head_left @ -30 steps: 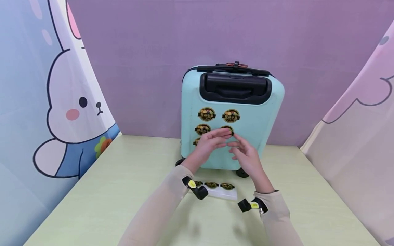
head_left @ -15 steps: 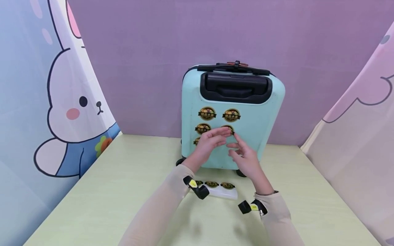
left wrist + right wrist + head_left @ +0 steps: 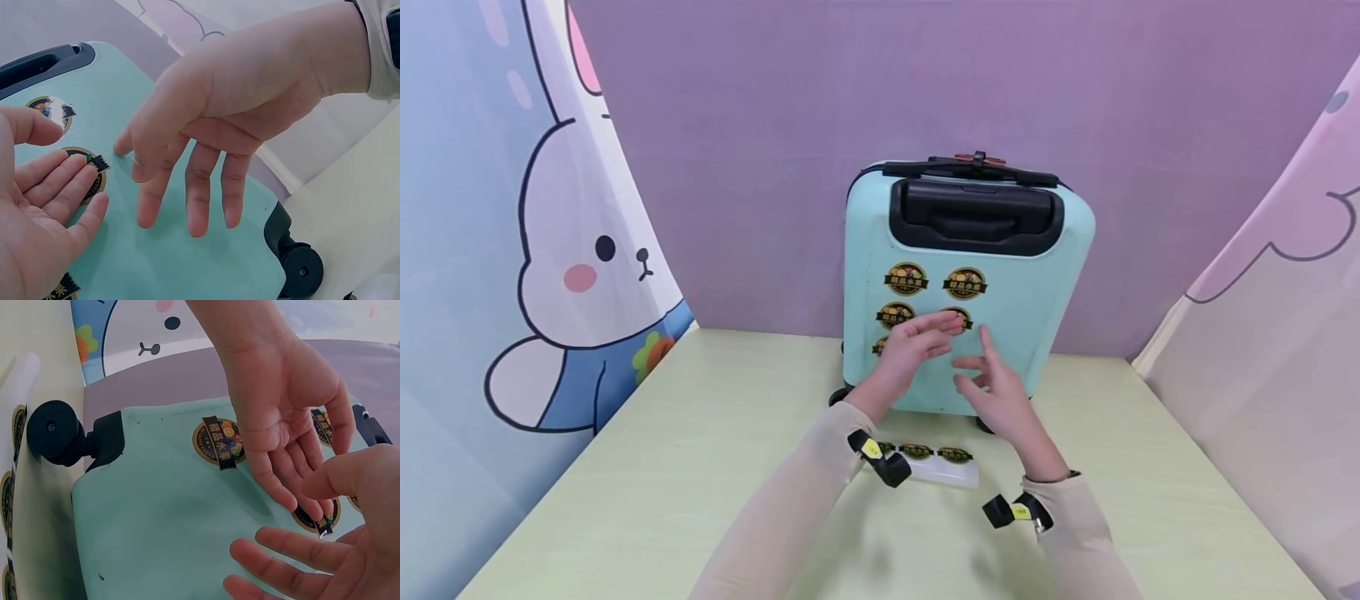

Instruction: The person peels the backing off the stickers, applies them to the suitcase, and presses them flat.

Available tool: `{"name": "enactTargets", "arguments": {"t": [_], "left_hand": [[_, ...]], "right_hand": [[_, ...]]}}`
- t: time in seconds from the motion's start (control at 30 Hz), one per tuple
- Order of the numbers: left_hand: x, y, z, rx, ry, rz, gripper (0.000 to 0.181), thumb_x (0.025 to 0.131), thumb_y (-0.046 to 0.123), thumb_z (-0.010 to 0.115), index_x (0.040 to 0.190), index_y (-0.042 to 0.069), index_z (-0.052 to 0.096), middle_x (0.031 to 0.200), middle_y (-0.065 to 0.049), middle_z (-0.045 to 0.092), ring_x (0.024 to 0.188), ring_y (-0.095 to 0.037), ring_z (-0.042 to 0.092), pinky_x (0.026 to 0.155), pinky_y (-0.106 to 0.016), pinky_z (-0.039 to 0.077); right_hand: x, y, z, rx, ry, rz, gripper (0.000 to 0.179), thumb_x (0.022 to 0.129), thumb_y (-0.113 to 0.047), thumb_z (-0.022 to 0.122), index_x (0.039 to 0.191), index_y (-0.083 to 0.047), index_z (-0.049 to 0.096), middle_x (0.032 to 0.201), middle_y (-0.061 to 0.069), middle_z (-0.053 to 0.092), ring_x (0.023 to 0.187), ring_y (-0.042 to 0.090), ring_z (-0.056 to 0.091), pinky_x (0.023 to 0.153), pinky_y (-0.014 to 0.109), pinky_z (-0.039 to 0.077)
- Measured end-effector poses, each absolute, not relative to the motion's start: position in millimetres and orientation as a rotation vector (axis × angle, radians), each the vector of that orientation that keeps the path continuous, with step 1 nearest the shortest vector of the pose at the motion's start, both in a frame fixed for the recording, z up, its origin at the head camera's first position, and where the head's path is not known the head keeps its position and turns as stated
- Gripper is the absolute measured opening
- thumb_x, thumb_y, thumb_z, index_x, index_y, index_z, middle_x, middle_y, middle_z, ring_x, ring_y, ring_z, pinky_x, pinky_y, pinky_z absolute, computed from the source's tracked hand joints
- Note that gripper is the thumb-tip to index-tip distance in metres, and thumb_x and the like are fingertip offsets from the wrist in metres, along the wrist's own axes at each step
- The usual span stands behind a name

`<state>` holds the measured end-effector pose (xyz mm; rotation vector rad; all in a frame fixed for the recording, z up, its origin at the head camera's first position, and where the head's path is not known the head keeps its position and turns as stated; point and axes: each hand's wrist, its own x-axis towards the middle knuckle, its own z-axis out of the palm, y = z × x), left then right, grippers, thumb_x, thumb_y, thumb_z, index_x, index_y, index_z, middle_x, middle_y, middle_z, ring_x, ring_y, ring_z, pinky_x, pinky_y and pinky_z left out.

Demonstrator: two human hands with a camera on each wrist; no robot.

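Observation:
A mint-green suitcase (image 3: 1018, 308) stands upright, its face bearing several round black-and-gold fruit stickers (image 3: 965, 284) in two columns. My left hand (image 3: 901, 357) lies with straight fingers over the second sticker of the right column; part of that sticker (image 3: 99, 164) shows past the fingertips in the left wrist view. Just right of it, my right hand (image 3: 1002, 395) points its index finger at the suitcase face, the other fingers loosely spread and holding nothing. In the right wrist view the lowest left-column sticker (image 3: 219, 442) shows beside the left hand's edge.
On the pale table (image 3: 737, 392), in front of the suitcase, lies a white backing sheet (image 3: 943, 473) with several more stickers (image 3: 955, 455) along it. Black wheels (image 3: 302, 270) stick out below the case. A purple cloth wall (image 3: 737, 167) rises behind.
My right index finger has come away from the sticker's right edge and moved a little right and down. My left hand stays in place over the sticker.

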<state>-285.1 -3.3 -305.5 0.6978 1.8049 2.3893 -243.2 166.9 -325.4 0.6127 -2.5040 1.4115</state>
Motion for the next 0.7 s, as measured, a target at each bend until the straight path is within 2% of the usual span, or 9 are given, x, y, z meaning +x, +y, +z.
{"name": "enactTargets", "arguments": {"t": [0.2,0.47,0.7], "left_hand": [[-286.0,-1.7,-306.5,0.713,1.804,2.367,0.041,0.096,0.002,0.054,0.137,-0.003,0.056,0.134,-0.018,0.060,0.126,-0.026,0.056,0.104,-0.038,0.048],[-286.2,3.6,-305.5,0.702,1.782,2.343,0.043,0.096,0.002,0.055,0.138,-0.002,0.055,0.137,-0.017,0.059,0.128,-0.026,0.054,0.104,-0.037,0.048],[-288.2,8.7,-307.4,0.680,1.802,2.269,0.044,0.096,0.003,0.056,0.140,0.001,0.054,0.139,-0.013,0.058,0.128,-0.024,0.054,0.104,-0.036,0.048]], "right_hand": [[-244.2,170.6,-328.5,0.576,-2.443,1.448,0.076,0.100,-0.010,0.057,0.160,-0.009,0.010,0.125,0.022,0.064,0.090,0.032,0.069,0.066,0.029,0.054],[-244.6,173.8,-331.4,0.448,-2.352,1.455,0.064,0.099,-0.011,0.056,0.156,-0.010,0.025,0.116,0.017,0.068,0.080,0.018,0.069,0.066,0.025,0.055],[-243.9,175.9,-332.7,0.414,-2.296,1.482,0.058,0.099,-0.010,0.057,0.152,-0.010,0.034,0.112,0.018,0.069,0.079,0.026,0.070,0.067,0.024,0.055]]}}
